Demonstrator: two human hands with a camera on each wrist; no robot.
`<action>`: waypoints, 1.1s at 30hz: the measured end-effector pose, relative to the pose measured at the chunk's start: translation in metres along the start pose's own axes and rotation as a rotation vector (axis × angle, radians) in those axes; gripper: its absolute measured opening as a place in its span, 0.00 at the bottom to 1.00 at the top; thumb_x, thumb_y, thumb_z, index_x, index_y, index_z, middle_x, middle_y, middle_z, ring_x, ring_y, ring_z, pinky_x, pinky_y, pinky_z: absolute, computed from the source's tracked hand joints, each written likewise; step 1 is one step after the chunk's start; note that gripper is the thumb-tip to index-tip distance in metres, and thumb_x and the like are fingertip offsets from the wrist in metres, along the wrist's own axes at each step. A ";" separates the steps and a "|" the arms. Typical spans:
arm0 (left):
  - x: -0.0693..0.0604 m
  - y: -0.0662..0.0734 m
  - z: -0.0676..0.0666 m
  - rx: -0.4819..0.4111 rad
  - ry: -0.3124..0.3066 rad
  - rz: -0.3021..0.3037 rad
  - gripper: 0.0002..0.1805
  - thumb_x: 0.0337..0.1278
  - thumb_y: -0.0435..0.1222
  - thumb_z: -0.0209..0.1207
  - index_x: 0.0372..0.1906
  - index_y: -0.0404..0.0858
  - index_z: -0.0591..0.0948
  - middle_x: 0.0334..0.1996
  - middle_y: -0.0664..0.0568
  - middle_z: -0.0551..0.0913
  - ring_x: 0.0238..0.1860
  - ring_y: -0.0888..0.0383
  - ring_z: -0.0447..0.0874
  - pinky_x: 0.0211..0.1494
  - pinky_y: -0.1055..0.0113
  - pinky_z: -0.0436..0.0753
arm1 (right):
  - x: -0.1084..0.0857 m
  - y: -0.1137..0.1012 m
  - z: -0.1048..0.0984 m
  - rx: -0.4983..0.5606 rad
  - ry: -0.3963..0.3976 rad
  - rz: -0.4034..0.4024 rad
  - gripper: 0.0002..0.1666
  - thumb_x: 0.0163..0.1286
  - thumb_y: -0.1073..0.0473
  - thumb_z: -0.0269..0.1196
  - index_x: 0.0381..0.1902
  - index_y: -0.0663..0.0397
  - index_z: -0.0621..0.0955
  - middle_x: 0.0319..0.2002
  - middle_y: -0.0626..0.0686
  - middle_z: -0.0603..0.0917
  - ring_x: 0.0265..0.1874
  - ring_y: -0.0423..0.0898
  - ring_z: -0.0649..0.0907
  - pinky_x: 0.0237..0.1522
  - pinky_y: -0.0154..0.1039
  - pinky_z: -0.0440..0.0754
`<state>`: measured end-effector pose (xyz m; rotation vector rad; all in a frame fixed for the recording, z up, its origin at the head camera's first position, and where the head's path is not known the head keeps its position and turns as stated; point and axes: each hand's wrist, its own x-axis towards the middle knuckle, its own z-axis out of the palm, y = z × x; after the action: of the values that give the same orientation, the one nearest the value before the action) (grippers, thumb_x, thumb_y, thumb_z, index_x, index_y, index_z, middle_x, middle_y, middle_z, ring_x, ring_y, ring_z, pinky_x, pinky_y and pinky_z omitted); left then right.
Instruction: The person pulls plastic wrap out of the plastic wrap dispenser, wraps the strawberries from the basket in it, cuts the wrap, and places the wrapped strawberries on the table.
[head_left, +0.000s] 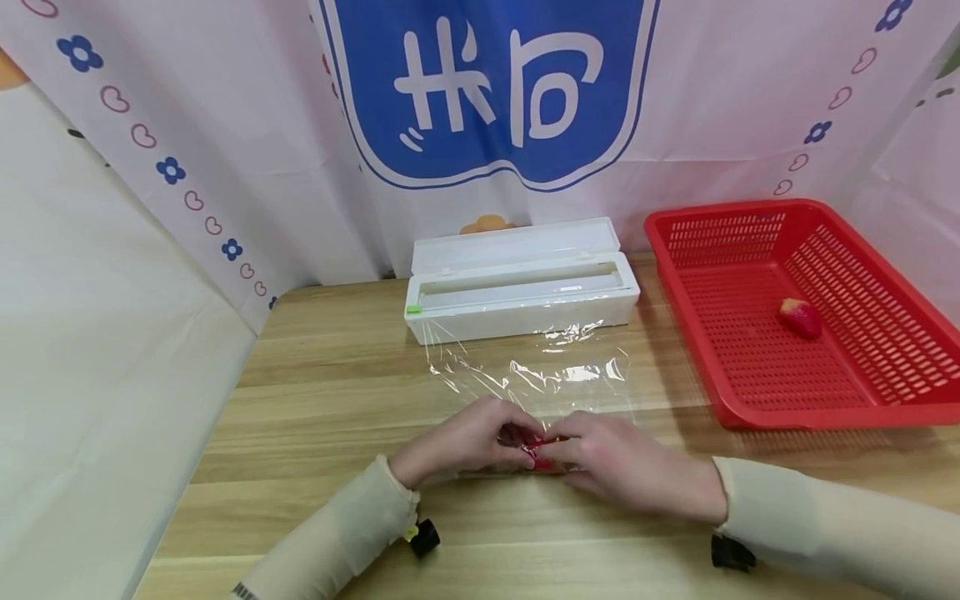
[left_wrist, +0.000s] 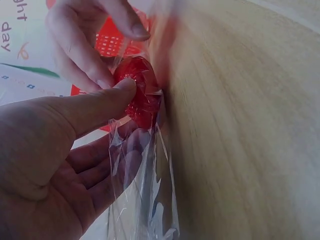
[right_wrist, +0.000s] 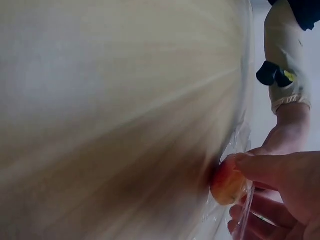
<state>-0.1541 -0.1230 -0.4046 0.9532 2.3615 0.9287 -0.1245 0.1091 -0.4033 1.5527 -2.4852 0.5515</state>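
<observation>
A red fruit with a yellowish end, seen as a red fruit point(left_wrist: 145, 92) in the left wrist view and turned to its paler side in the right, lies wrapped in clear cling film point(head_left: 517, 379) just over the wooden table. My left hand point(head_left: 483, 437) pinches it, thumb pressed on the film and fingers beneath. From the other side my right hand point(head_left: 626, 462) holds the fruit point(right_wrist: 228, 182) between thumb and fingers. The film runs back from the fruit to a white dispenser box point(head_left: 525, 321) with its lid up. In the head view the hands hide most of the fruit.
A red plastic basket point(head_left: 686, 333) stands at the right, with another red fruit point(head_left: 800, 318) inside. Behind the table hangs a printed white cloth point(head_left: 285, 150). Wood tabletop point(head_left: 315, 392) extends left of the film.
</observation>
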 end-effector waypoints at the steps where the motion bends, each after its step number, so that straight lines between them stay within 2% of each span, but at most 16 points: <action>1: 0.000 -0.001 0.000 -0.013 -0.002 0.004 0.16 0.54 0.34 0.70 0.49 0.42 0.86 0.42 0.55 0.90 0.39 0.72 0.84 0.47 0.77 0.83 | 0.001 0.001 0.000 0.028 -0.005 0.011 0.21 0.57 0.61 0.73 0.50 0.44 0.86 0.46 0.46 0.85 0.46 0.39 0.83 0.48 0.35 0.86; 6: 0.000 -0.004 0.000 -0.056 0.002 -0.009 0.15 0.54 0.35 0.69 0.48 0.40 0.86 0.41 0.54 0.90 0.37 0.70 0.84 0.45 0.76 0.84 | 0.005 0.008 0.002 0.115 -0.007 0.043 0.20 0.57 0.64 0.73 0.49 0.45 0.87 0.44 0.44 0.87 0.45 0.36 0.84 0.49 0.32 0.85; 10: -0.002 -0.006 -0.004 -0.039 0.016 -0.018 0.15 0.54 0.37 0.70 0.48 0.40 0.86 0.39 0.54 0.89 0.35 0.70 0.84 0.43 0.76 0.84 | 0.008 0.013 0.001 0.143 -0.019 0.084 0.20 0.57 0.62 0.73 0.48 0.44 0.87 0.44 0.43 0.88 0.44 0.36 0.85 0.50 0.33 0.85; 14: -0.005 -0.006 -0.009 -0.024 0.053 -0.016 0.14 0.54 0.37 0.70 0.46 0.39 0.86 0.38 0.52 0.89 0.35 0.67 0.85 0.42 0.76 0.85 | 0.010 0.020 -0.001 0.228 -0.063 0.131 0.20 0.58 0.60 0.73 0.49 0.41 0.86 0.44 0.40 0.88 0.45 0.35 0.85 0.50 0.33 0.85; 17: -0.007 -0.003 -0.011 0.052 0.120 0.005 0.13 0.52 0.37 0.71 0.43 0.38 0.87 0.37 0.52 0.89 0.36 0.64 0.86 0.43 0.74 0.85 | 0.011 0.026 -0.002 0.284 -0.086 0.154 0.19 0.59 0.59 0.73 0.49 0.40 0.86 0.43 0.39 0.88 0.43 0.34 0.85 0.49 0.32 0.85; 20: -0.007 0.002 -0.010 0.180 0.186 0.055 0.11 0.51 0.39 0.72 0.39 0.40 0.87 0.36 0.54 0.88 0.37 0.62 0.86 0.44 0.73 0.85 | 0.011 0.031 -0.003 0.323 -0.100 0.181 0.18 0.59 0.57 0.73 0.49 0.40 0.87 0.41 0.39 0.88 0.37 0.34 0.84 0.43 0.33 0.85; 22: -0.008 0.007 -0.009 0.248 0.209 0.097 0.11 0.50 0.40 0.73 0.38 0.41 0.87 0.36 0.54 0.88 0.37 0.61 0.85 0.44 0.72 0.85 | 0.012 0.033 -0.002 0.360 -0.113 0.211 0.18 0.60 0.55 0.72 0.49 0.39 0.87 0.40 0.37 0.88 0.36 0.33 0.83 0.41 0.33 0.84; 27: -0.008 0.015 -0.004 0.310 0.217 0.148 0.13 0.45 0.39 0.75 0.39 0.42 0.87 0.36 0.56 0.88 0.38 0.61 0.85 0.45 0.74 0.84 | 0.013 0.037 -0.001 0.487 -0.168 0.286 0.17 0.63 0.53 0.70 0.50 0.33 0.86 0.43 0.33 0.86 0.40 0.33 0.82 0.45 0.34 0.83; 30: -0.007 0.015 -0.002 0.334 0.212 0.142 0.17 0.43 0.39 0.76 0.41 0.42 0.87 0.38 0.56 0.88 0.38 0.62 0.85 0.46 0.77 0.83 | 0.013 0.040 -0.002 0.538 -0.197 0.326 0.17 0.64 0.53 0.69 0.51 0.32 0.85 0.45 0.33 0.86 0.43 0.34 0.83 0.48 0.35 0.83; 33: -0.005 0.014 0.000 0.351 0.196 0.122 0.20 0.42 0.40 0.76 0.44 0.42 0.86 0.39 0.56 0.88 0.40 0.64 0.85 0.47 0.80 0.82 | 0.014 0.044 -0.001 0.558 -0.210 0.324 0.18 0.64 0.51 0.69 0.52 0.34 0.84 0.46 0.35 0.87 0.44 0.35 0.84 0.49 0.36 0.83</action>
<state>-0.1444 -0.1195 -0.3935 1.1966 2.7191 0.6881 -0.1699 0.1151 -0.4072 1.4204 -2.9375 1.2850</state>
